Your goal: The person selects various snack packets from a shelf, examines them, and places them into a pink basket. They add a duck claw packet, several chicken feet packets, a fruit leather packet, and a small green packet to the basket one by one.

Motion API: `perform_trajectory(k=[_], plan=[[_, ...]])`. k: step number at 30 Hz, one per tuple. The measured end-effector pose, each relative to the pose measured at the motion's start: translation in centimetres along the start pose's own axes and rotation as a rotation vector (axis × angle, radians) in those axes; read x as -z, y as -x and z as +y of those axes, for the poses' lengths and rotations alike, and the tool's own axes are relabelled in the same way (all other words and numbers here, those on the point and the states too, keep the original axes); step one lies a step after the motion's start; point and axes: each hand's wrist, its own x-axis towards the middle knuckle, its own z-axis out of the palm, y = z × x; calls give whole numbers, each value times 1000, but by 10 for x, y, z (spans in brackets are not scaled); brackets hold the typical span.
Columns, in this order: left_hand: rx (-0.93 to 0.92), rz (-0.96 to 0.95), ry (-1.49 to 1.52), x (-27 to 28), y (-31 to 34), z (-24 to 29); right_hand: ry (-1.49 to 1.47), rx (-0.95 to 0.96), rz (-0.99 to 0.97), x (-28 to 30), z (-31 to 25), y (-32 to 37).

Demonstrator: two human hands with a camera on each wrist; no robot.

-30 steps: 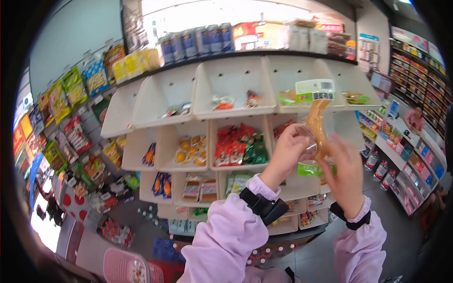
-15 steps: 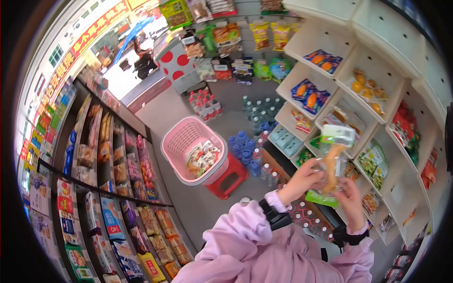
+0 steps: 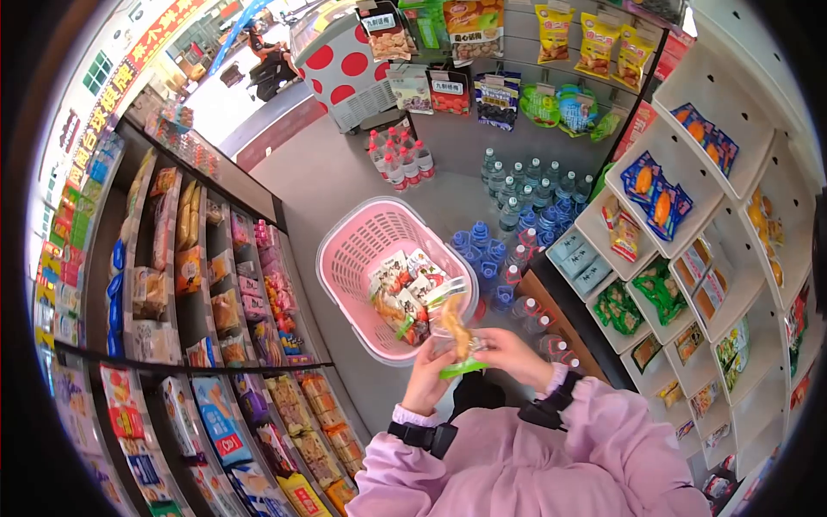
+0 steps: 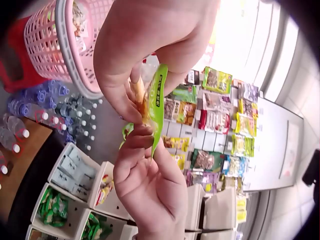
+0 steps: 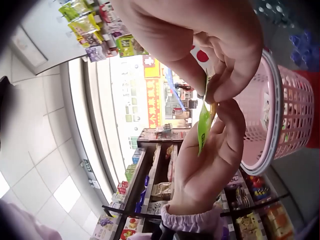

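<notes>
Packet (image 3: 459,338) is hanging between both hands, mid-air, overlapping the near rim of the pink basket (image 3: 338,274) in head view; height over it: can't tell. Left hand (image 3: 428,379) is pinching one side, right hand (image 3: 519,358) is pinching the other, thumbs and fingers nearly meeting; both closed on it. Green end is pointing toward the body, tan food showing through clear wrap.

Basket is holding a pile of small packs (image 3: 405,297) and resting on a red stool (image 4: 14,62). Grey floor (image 3: 314,194) is running around it. Blue bottles (image 3: 487,252) are standing just beside, red-capped bottles (image 3: 401,160) beyond. Snack shelves (image 3: 177,323) are lining the left, white bins (image 3: 724,293) the right, hanging bags (image 3: 594,47) the back wall. Both forearms are reaching forward from pink sleeves (image 3: 603,409), wrists angling inward, black straps (image 3: 551,408) circling them.
</notes>
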Motion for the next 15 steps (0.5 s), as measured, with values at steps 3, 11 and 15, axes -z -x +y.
perform_trajectory(k=[3,11,15], plan=[[17,124,26,43,-39,30,-77,-108,126,-10,4,-63],[122,350,-55,146,-169,28,422,81,389,9,44,-118],[192,137,18,203,-215,-6,633,271,246,39,55,-67]])
